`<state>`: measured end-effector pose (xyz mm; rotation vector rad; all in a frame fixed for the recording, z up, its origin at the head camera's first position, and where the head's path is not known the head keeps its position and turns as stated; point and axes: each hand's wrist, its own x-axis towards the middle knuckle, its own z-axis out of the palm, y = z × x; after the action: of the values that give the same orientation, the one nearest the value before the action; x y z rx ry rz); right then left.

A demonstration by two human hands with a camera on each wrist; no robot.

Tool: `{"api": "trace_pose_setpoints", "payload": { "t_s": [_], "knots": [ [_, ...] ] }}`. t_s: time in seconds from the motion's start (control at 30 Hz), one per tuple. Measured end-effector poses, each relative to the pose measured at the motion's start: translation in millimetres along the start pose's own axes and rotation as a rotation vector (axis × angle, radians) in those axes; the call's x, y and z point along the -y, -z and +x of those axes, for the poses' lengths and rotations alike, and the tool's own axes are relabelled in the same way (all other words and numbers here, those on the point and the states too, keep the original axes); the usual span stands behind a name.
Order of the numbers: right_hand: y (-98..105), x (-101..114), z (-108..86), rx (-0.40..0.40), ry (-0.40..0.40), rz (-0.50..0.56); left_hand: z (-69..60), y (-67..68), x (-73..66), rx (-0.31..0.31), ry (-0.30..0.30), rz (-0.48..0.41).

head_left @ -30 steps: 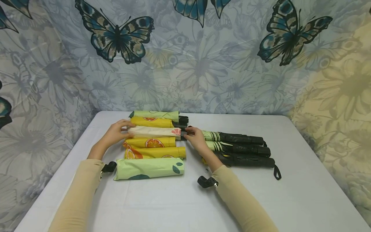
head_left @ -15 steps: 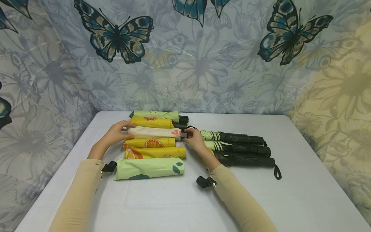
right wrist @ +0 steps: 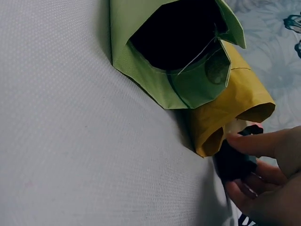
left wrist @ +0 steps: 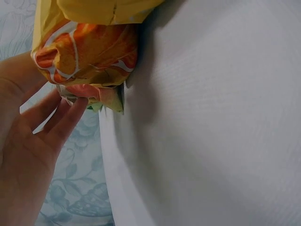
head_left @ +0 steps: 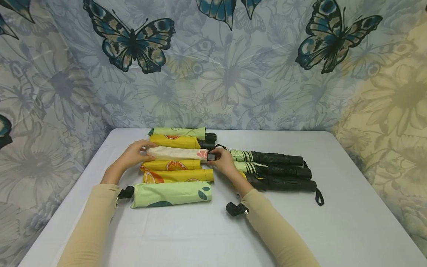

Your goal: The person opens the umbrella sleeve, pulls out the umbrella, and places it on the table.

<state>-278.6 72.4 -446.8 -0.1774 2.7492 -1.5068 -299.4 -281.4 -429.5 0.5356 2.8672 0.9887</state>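
Note:
A folded umbrella in a cream sleeve with a pink print (head_left: 176, 152) lies crosswise in the row, in the head view. My left hand (head_left: 132, 155) holds its left end with curled fingers; in the left wrist view, part of that hand (left wrist: 37, 146) is hidden behind an orange-printed yellow sleeve (left wrist: 89, 54). At the other end, my right hand (head_left: 224, 162) pinches the umbrella's dark handle (right wrist: 235, 160) between thumb and fingers. Beyond it lie a yellow-sleeved umbrella (head_left: 173, 141) and a green-sleeved umbrella (head_left: 180, 131), with black handles pointing right.
Nearer me are two yellow sleeves (head_left: 175, 165) (head_left: 180, 176) and a wide green sleeve (head_left: 171, 194), its mouth gaping in the right wrist view. Several black-and-patterned folded umbrellas (head_left: 283, 172) lie at the right, one with a wrist loop (head_left: 319, 198). A white table (head_left: 350, 222) carries everything.
My right hand has shifted slightly left and towards me along the handle end, and the cream-sleeved umbrella sits a touch nearer me. My left hand keeps its place at the other end.

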Motion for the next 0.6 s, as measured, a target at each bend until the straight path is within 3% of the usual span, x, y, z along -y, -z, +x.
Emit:
{"api": "trace_pose_setpoints", "payload": {
  "t_s": [0.23,0.6],
  "knots": [
    [3.7,3.1,-1.9,0.022,-0.024,0.052,1.4,-0.9,2.8,0.006,-0.009,0.026],
    [10.8,6.2,-5.9,0.035,-0.093,0.196,0.3,-2.5,1.3,0.015,0.011,-0.032]
  ]
}}
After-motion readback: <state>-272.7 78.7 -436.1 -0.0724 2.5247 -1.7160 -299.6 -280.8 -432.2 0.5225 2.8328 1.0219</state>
